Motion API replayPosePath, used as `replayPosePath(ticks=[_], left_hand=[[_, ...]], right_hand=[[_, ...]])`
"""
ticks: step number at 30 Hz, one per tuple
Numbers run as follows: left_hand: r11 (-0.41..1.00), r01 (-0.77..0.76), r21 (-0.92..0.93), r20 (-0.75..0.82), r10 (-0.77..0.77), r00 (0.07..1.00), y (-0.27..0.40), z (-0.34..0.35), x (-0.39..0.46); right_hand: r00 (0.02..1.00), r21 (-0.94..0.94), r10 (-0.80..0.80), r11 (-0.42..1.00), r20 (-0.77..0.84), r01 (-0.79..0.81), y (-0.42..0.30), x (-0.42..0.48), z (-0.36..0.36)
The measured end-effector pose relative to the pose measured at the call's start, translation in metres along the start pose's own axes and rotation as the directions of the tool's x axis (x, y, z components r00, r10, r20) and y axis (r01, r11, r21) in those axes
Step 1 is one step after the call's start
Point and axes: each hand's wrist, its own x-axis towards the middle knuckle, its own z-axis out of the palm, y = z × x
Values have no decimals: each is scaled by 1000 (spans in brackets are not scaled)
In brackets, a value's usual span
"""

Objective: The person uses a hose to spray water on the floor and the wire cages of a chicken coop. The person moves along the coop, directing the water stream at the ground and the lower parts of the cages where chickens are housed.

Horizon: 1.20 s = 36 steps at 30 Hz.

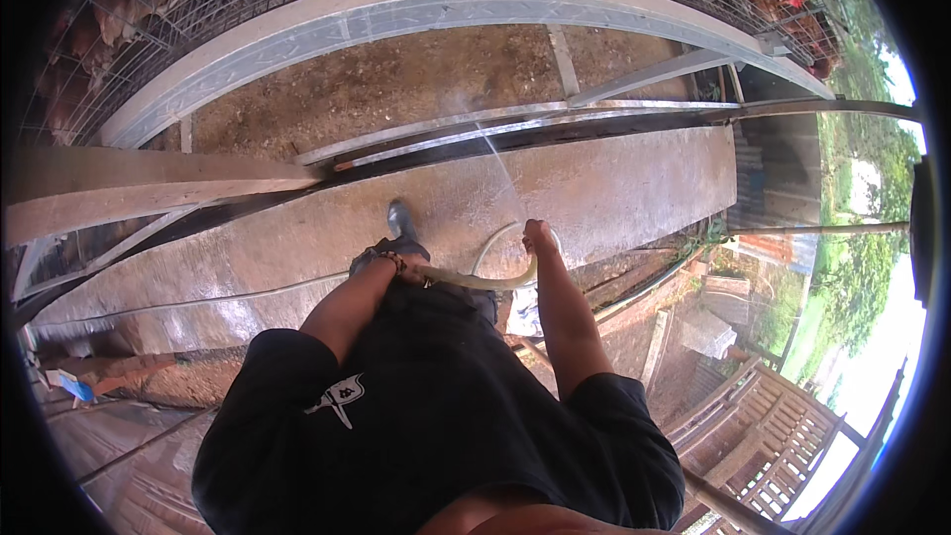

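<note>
My right hand (pixel 538 232) is closed around the end of a pale water hose (pixel 490 283). From it a thin jet of water (pixel 502 163) shoots up and left, reaching the metal rail under the cages. Lower on the left, my left hand (pixel 414 270), with a beaded bracelet at the wrist, grips the same hose in front of my waist. The hose bends in a U between the two hands, and a further loop hangs behind it. A thinner length of hose (pixel 245 299) lies along the wet concrete walkway (pixel 631 171) to the left.
Wire cages (pixel 167 7) with brown hens stand above a metal beam (pixel 446 9). A thick post (pixel 156 180) juts in at the left. My boot (pixel 401 220) is on the walkway. Concrete blocks (pixel 709 333) and a slatted wooden structure (pixel 773 438) lie at the right.
</note>
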Motion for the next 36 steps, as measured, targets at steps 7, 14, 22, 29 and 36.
replayPosePath(ticks=[7,14,22,29,36], left_hand=[[998,-26,-52,-12,26,1000,-14,0,6],[982,161,-96,-49,-167,985,90,-23,22],[919,286,-273,-219,-348,912,205,-16,65],[952,266,-151,-211,-294,932,264,20,130],[958,154,-243,-107,-185,977,289,29,181]], right_hand=[[996,153,-51,986,-76,63,8,4,-12],[1000,362,-12,932,-18,18,53,31,-81],[985,742,-13,659,174,-122,115,39,-164],[987,825,-44,556,151,-102,171,45,-231],[909,712,-25,630,417,-309,189,56,-267]])
